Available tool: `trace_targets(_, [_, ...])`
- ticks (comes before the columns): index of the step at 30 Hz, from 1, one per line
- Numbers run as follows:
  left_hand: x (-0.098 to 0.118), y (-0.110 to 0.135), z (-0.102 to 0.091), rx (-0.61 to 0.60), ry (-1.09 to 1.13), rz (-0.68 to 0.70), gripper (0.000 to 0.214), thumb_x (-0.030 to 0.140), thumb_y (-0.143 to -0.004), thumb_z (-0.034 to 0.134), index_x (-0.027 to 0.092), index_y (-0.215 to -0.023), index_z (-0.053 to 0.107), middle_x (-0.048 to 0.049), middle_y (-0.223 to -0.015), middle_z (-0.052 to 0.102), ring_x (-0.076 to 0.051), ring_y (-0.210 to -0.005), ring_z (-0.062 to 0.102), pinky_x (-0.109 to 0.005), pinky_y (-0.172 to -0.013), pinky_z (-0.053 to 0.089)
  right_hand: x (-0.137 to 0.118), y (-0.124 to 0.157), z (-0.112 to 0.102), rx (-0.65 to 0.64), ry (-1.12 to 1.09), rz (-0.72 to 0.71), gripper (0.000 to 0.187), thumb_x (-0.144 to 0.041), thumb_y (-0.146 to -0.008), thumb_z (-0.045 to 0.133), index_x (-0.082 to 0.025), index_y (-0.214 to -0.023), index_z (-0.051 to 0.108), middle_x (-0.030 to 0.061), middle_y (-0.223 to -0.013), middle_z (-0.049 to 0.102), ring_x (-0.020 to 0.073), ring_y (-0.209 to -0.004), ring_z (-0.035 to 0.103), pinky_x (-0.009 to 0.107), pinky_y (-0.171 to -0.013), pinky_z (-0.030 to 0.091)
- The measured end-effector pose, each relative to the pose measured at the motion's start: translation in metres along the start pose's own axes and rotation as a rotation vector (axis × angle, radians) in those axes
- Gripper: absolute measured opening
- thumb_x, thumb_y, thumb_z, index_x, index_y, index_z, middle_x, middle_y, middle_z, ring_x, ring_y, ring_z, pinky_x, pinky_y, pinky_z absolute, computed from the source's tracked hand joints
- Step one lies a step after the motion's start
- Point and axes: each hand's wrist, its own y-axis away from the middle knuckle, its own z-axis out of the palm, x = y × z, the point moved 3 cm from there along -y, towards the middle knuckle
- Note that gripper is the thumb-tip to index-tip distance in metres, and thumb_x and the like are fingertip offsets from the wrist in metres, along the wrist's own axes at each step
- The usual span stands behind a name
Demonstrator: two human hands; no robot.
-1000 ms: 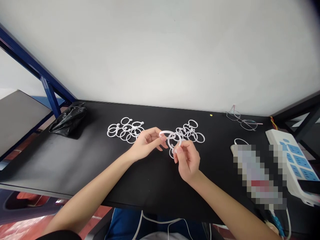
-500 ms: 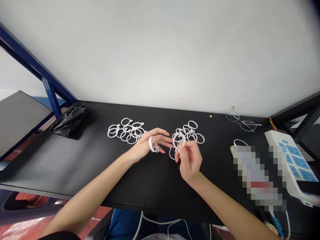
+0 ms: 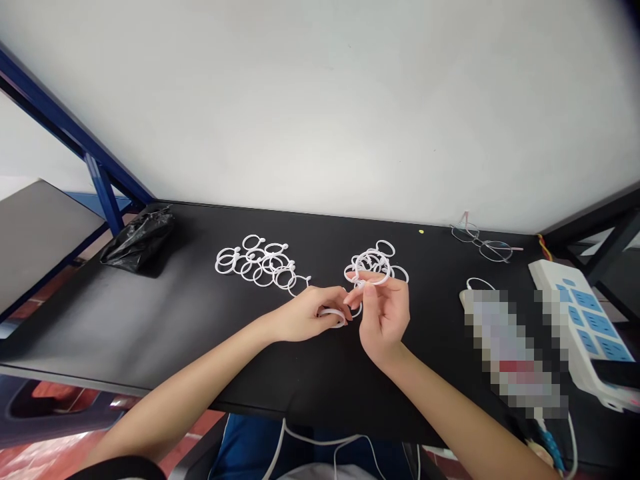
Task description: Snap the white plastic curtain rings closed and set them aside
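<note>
My left hand (image 3: 306, 315) rests on the black table (image 3: 200, 333) with its fingers curled round a white plastic ring (image 3: 333, 315). Just to its right, my right hand (image 3: 384, 319) is raised with thumb and fingers pinching another white ring (image 3: 373, 270). A loose pile of white rings (image 3: 257, 261) lies left of centre on the table. A second pile of white rings (image 3: 387, 252) lies right behind my right hand.
A crumpled black bag (image 3: 137, 240) sits at the table's far left. Wire-framed glasses (image 3: 483, 241) lie at the back right. A white and blue power strip (image 3: 587, 327) and a blurred-out object (image 3: 515, 353) occupy the right side. White cables (image 3: 320, 443) hang below the front edge.
My left hand drew back toward me and lowered onto the table, closing round a ring. My right hand lifted its ring slightly toward the right pile.
</note>
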Motion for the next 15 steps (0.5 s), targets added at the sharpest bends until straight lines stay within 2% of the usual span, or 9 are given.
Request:
trace_targets(4, [0.0018,-0.0013,0.0011,0.074,-0.089,0.012,0.011,0.018,-0.088,0.053,0.016,-0.097,0.06,-0.0046,-0.092,0.069,-0.015,-0.083,0.067,-0.023,-0.065,0.052,-0.0038,-0.0018,0.0019,-0.005,-0.014,0.008,0.009,-0.016,-0.097,0.047,-0.022,-0.102,0.048,0.0057,-0.102,0.068,0.0089,-0.057,0.063,0.026,-0.053,0.057])
trace_targets(9, [0.0014,-0.0031,-0.0026,0.202,-0.14,0.058,0.012,0.016,-0.085,0.057,0.016,-0.096,0.063,-0.005,-0.096,0.068,-0.015,-0.087,0.065,-0.025,-0.073,0.056,-0.0046,-0.0011,0.0034,0.01,-0.036,0.014,0.011,-0.015,-0.095,0.049,-0.023,-0.103,0.049,0.0021,-0.096,0.065,0.0061,-0.05,0.057,0.024,-0.05,0.055])
trace_targets(15, [-0.0012,-0.0026,-0.0031,0.205,-0.246,0.095,0.014,0.015,-0.085,0.056,0.016,-0.096,0.063,-0.0046,-0.095,0.066,-0.015,-0.086,0.064,-0.026,-0.073,0.057,0.0,0.002,0.0013,0.008,-0.005,-0.009,0.013,-0.014,-0.094,0.051,-0.023,-0.103,0.05,0.0024,-0.095,0.063,0.0073,-0.053,0.057,0.023,-0.047,0.051])
